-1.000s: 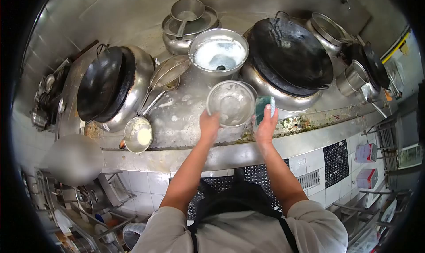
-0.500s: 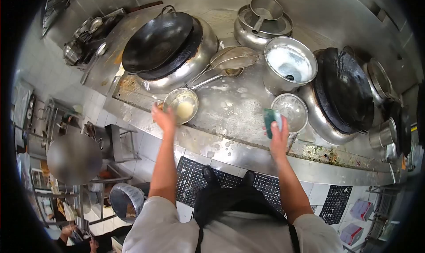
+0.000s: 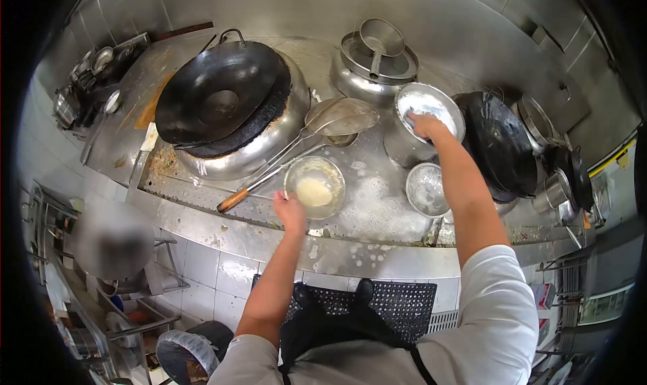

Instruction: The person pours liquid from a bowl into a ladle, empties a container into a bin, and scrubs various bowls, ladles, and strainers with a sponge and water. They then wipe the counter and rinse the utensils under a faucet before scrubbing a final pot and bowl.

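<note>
While it was being held beside the foamy bowl (image 3: 426, 189) half a second ago:
Right hand (image 3: 424, 124): being dipped into the soapy pot (image 3: 402, 147), 1 o'clock; grip cannot be told.
Left hand (image 3: 291, 211): being pinched on the small bowl (image 3: 317, 188), its rim at 7 o'clock, mid-counter.

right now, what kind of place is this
Probably a restaurant kitchen's wok station: a black wok sits in a steel burner ring, long ladles lie beside it, and the steel counter is soapy.
</note>
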Demonstrator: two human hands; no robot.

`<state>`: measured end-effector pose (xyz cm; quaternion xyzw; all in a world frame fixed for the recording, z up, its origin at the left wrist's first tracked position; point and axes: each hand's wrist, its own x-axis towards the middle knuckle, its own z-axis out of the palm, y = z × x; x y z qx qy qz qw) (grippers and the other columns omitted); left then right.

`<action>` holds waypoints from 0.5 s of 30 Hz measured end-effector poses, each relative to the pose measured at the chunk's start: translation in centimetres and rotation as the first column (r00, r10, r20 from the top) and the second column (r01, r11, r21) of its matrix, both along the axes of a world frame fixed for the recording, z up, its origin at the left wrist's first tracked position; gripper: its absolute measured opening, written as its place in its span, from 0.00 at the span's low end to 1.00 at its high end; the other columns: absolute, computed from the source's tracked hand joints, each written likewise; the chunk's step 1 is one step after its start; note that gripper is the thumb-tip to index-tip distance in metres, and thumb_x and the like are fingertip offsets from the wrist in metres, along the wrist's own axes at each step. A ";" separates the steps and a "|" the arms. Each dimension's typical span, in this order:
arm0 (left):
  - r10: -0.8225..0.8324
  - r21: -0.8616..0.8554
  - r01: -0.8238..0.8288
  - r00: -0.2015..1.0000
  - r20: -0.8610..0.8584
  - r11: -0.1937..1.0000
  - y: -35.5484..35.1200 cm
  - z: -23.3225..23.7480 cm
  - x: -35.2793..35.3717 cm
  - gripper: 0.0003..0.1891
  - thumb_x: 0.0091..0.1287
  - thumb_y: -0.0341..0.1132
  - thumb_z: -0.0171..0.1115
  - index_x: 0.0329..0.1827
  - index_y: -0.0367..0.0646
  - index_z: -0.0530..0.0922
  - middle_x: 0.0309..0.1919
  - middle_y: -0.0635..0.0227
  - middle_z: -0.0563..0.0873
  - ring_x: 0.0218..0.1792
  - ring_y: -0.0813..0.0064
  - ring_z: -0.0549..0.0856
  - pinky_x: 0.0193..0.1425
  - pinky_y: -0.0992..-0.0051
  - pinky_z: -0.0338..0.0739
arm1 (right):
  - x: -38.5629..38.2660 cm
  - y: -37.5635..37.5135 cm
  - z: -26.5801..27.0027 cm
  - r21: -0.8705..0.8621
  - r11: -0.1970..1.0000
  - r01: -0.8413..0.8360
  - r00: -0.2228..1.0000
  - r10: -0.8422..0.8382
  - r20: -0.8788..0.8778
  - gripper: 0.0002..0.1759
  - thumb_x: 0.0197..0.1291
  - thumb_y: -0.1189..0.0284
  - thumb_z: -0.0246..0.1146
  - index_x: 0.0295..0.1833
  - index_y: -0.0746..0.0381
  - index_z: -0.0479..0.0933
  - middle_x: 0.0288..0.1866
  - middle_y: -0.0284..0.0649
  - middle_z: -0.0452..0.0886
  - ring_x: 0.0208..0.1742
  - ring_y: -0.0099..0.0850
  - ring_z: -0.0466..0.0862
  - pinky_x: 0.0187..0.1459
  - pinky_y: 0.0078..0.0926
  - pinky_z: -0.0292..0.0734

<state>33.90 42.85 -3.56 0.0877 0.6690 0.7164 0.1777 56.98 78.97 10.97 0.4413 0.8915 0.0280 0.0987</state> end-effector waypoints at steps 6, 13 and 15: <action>-0.023 0.058 0.017 0.993 0.114 0.998 0.9 -0.1 0.6 0.05 0.61 0.21 0.54 0.33 0.42 0.69 0.30 0.70 0.77 0.32 0.78 0.75 0.36 0.74 0.72 | 1.2 4.6 -3.4 -0.213 0.966 0.148 0.911 -0.217 -0.350 0.20 0.62 0.68 0.60 0.59 0.59 0.78 0.52 0.45 0.85 0.49 0.40 0.84 0.53 0.38 0.78; -0.122 -0.171 0.093 0.978 -0.167 0.981 4.1 2.4 0.3 0.15 0.58 0.18 0.49 0.49 0.34 0.75 0.44 0.49 0.83 0.47 0.53 0.82 0.52 0.63 0.74 | -8.0 -20.4 3.5 -0.136 0.977 -0.162 0.660 0.005 -0.751 0.21 0.59 0.65 0.68 0.58 0.55 0.78 0.56 0.42 0.82 0.53 0.39 0.82 0.57 0.35 0.76; -0.166 -0.205 0.111 0.947 -0.275 0.973 4.5 5.2 0.4 0.22 0.57 0.18 0.49 0.56 0.34 0.76 0.50 0.45 0.83 0.53 0.49 0.82 0.57 0.62 0.75 | -10.0 -20.6 -4.3 0.271 0.797 -0.539 0.610 0.592 -0.527 0.17 0.57 0.70 0.63 0.54 0.53 0.81 0.64 0.45 0.76 0.62 0.42 0.77 0.64 0.41 0.70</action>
